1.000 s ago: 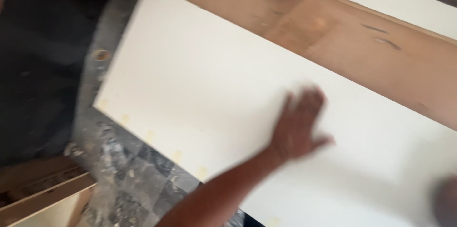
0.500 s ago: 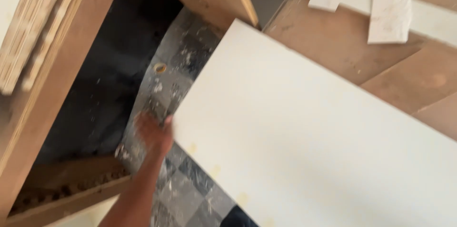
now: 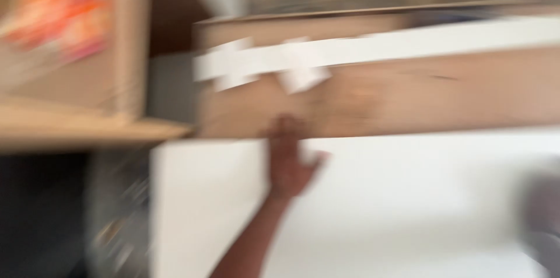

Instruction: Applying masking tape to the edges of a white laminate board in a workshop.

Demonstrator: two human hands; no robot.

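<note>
The picture is very blurry. One hand (image 3: 290, 161) shows, reaching up from the near side on a bare arm. I think it is the left hand, but the blur makes that hard to tell. Its fingers are spread flat and it is not gripping anything. The palm lies on a big white board (image 3: 373, 208), and the fingertips reach the far edge of that board, where a brown wooden panel (image 3: 408, 100) begins.

The white board lies flat and fills the near right part of the scene. Its long side runs left to right, so most of the board stretches away to the right of the hand. A white strip (image 3: 373, 47) runs along the brown panel further away.

No other hand is in view. On the left stands a wooden shelf (image 3: 87, 129), with dark floor (image 3: 41, 214) below it.
</note>
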